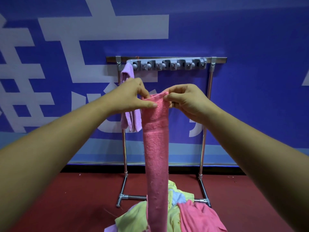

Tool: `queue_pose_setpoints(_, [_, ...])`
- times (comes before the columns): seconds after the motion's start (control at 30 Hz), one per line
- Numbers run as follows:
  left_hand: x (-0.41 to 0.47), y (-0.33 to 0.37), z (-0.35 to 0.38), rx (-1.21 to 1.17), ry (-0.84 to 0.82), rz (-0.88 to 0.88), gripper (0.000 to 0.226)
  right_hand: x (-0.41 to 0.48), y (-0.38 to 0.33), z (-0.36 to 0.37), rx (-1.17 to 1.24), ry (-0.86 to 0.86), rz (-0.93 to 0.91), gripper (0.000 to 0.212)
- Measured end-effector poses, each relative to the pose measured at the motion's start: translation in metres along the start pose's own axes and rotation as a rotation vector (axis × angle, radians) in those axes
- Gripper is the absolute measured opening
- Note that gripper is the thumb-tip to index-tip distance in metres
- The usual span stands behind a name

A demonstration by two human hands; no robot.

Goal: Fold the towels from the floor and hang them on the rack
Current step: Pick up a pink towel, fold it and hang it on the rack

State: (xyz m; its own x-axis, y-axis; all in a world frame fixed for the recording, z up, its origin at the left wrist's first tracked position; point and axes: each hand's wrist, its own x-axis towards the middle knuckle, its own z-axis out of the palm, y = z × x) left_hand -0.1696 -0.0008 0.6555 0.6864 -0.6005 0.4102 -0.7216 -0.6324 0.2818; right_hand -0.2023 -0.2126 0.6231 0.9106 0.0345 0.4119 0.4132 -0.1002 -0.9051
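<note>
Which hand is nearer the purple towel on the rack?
Left. The left hand is right in front of the purple towel, overlapping it in view. The right hand is beyond the pink towel, farther right.

Rack (217, 59) on floor (66, 190), just before wall (250, 81). Hook strip (167, 64) on its top bar. Hung towel (132, 121) at rack's left end. Held towel (156, 148) hangs before rack, centre, top edge pinched between left hand (132, 96) and right hand (187, 99). Pile (199, 216) on floor at rack's base, behind held towel's lower end.
</note>
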Motion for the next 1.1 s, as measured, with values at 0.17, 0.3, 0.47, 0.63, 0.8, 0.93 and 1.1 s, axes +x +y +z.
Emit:
queue_pose_setpoints(0.17, [0.002,-0.004,-0.006,0.019,-0.154,-0.07,0.017,-0.002,0.005,-0.005,-0.129,0.046,0.013,0.008])
queue_pose_setpoints(0.3, [0.0,-0.004,0.0,-0.654,0.021,-0.168,0.034,-0.001,-0.001,-0.007,0.039,0.1,0.048,0.008])
queue_pose_setpoints(0.47, [0.005,-0.004,0.013,-0.717,0.118,-0.155,0.024,0.002,-0.008,-0.003,0.052,0.094,0.041,0.013])
queue_pose_setpoints(0.63, [0.01,-0.003,0.016,-0.749,0.186,-0.192,0.015,0.003,-0.012,-0.008,0.053,0.042,0.061,0.012])
queue_pose_setpoints(0.8, [0.007,0.003,0.02,-0.688,0.192,-0.182,0.02,0.008,-0.021,-0.008,-0.02,-0.123,0.099,0.015])
queue_pose_setpoints(0.93, [0.005,0.006,0.026,-0.679,0.206,-0.174,0.021,0.014,-0.03,-0.009,-0.415,-0.234,0.095,0.024])
queue_pose_setpoints(1.1, [-0.001,-0.005,0.044,-0.873,0.164,-0.179,0.032,0.022,-0.04,-0.011,-0.459,-0.142,0.061,0.017])
